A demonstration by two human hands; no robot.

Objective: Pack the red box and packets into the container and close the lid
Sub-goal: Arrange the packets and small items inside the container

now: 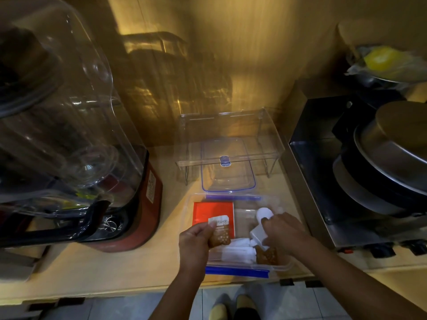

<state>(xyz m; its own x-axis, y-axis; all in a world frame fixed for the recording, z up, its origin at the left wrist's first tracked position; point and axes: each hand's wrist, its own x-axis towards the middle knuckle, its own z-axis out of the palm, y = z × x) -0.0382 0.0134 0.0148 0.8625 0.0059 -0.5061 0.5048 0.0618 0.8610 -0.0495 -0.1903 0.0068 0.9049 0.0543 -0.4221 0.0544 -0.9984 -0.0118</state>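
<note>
The left hand [196, 239] pinches a brown packet [219, 232] over the container [233, 271] at the worktop's front edge, ready to drop. The right hand [282, 229] seems closed on white packets [260, 234].

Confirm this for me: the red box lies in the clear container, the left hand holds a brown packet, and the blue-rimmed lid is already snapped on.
Not quite. In the head view the clear blue-rimmed lid is off, lying on the counter behind the clear plastic container. The rest holds: the flat red box lies inside, and the left hand holds a brown packet.
</note>
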